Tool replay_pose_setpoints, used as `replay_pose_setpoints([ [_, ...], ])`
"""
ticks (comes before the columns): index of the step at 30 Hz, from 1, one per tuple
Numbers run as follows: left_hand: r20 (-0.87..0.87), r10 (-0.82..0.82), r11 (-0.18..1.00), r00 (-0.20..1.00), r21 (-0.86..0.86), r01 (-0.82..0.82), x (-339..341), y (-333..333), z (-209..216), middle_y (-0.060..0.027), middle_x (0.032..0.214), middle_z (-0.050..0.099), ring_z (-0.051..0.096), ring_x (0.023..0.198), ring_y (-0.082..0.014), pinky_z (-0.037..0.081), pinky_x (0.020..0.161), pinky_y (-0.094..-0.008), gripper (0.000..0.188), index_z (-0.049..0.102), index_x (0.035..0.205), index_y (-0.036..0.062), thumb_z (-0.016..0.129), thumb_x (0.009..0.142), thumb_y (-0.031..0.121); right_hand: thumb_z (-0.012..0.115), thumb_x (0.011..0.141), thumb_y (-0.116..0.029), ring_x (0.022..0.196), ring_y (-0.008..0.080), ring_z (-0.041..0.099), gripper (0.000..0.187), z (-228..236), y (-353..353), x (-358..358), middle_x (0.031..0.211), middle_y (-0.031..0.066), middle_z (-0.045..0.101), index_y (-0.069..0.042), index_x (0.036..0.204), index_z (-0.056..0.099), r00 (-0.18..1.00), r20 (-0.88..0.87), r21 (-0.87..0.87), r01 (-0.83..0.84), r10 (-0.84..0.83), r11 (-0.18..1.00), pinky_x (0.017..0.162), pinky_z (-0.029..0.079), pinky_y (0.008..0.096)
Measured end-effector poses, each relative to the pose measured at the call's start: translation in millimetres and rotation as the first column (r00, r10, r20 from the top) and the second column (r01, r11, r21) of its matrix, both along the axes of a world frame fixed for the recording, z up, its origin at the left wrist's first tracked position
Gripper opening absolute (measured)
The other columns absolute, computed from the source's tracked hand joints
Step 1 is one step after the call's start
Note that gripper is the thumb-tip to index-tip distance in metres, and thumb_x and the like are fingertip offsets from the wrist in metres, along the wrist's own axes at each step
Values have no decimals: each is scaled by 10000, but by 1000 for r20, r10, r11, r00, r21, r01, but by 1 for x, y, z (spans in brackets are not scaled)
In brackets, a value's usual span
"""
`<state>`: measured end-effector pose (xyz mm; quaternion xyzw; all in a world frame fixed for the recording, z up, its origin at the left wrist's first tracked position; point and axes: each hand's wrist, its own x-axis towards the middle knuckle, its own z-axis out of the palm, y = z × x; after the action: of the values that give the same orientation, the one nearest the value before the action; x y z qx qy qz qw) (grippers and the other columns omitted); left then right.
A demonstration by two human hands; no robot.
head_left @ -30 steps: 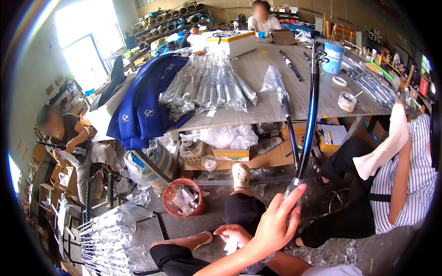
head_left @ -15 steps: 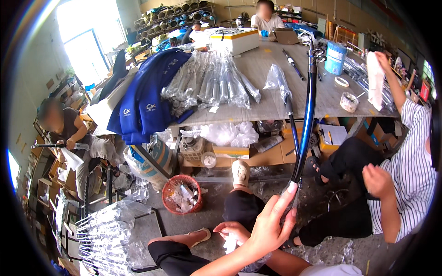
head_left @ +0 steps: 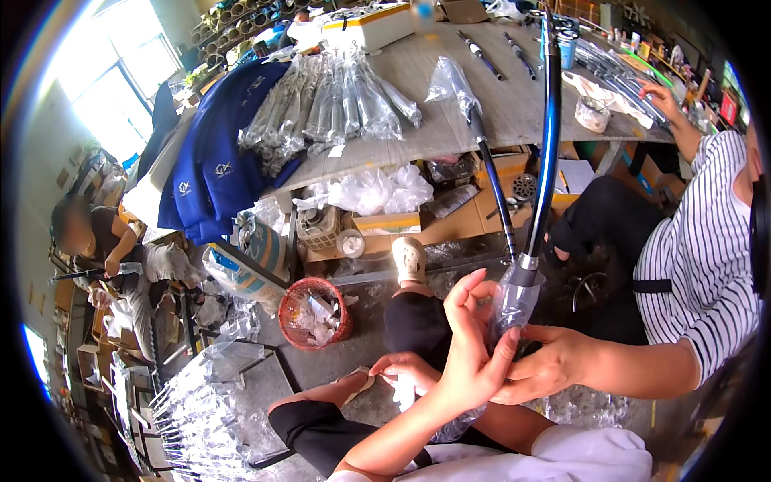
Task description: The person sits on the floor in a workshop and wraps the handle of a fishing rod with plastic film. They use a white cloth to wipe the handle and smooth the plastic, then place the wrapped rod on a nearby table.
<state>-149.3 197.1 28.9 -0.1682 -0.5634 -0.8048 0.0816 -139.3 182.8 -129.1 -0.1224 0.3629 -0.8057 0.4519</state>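
Observation:
A black and blue fishing rod [head_left: 552, 153] stands nearly upright before me, its lower end inside a clear plastic sleeve [head_left: 515, 301]. My left hand [head_left: 468, 345] is closed around the sleeve from the left, fingers behind and thumb in front. From the right, a co-worker's hand [head_left: 554, 365] touches the same sleeve and partly overlaps my fingers. Behind my left forearm, my right hand [head_left: 409, 373] is closed on a crumpled white piece [head_left: 404, 394], maybe thin plastic or tissue. A second dark rod [head_left: 496, 189] with a bagged upper end [head_left: 454, 84] slants over the table edge.
The grey table [head_left: 385, 157] bears bagged rods [head_left: 337, 100], blue cloth bags [head_left: 217, 161] and a white box [head_left: 369, 28]. A red basket [head_left: 317, 313] stands on the floor, and bagged rods [head_left: 201, 410] lie lower left. Other people sit at left and right.
The co-worker's near hand has come onto the rod's lower end, now seen in its sleeve. Their far hand has lowered the white cloth onto the table. My view has shifted.

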Motion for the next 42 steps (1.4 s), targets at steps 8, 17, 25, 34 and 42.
replay_pose_setpoints([
  [8,54,-195,980,979,52,193,-7,-15,2,-137,1218,337,426,1105,-208,366,928,-328,664,141,1340,27,556,822,5,520,851,-159,712,57,482,261,2,9,-2,780,-16,540,-11,1058,578,1000,6,-3,11,-11,1000,636,387,189],
  [17,-19,-464,876,886,137,462,-2,0,19,-200,1366,268,288,1306,-278,229,1051,-364,782,83,1394,28,538,765,-63,528,855,-165,733,58,484,277,-2,0,-1,807,-18,541,-23,1089,567,1000,14,-7,-10,10,1000,657,394,190],
  [25,-41,-573,817,818,50,575,7,-14,34,-173,1468,178,199,1363,-276,172,1091,-392,809,39,1438,55,516,798,-78,535,858,-171,753,59,486,294,8,8,0,831,-20,542,-34,1118,557,999,1,18,47,-47,999,676,401,191],
  [34,-104,-194,970,975,129,207,75,-108,18,-225,995,575,583,886,-294,461,811,-416,284,511,1072,-71,562,814,38,644,806,-94,803,93,580,325,116,44,9,944,26,617,-30,1110,551,802,-598,231,164,7,959,705,459,228],
  [42,184,130,895,974,402,-195,115,-162,-36,-159,793,549,549,661,-241,464,584,-316,286,510,976,-55,589,801,158,650,712,21,687,72,550,302,236,129,-58,911,55,564,-38,982,528,90,-823,-186,890,-560,416,597,454,200],
])
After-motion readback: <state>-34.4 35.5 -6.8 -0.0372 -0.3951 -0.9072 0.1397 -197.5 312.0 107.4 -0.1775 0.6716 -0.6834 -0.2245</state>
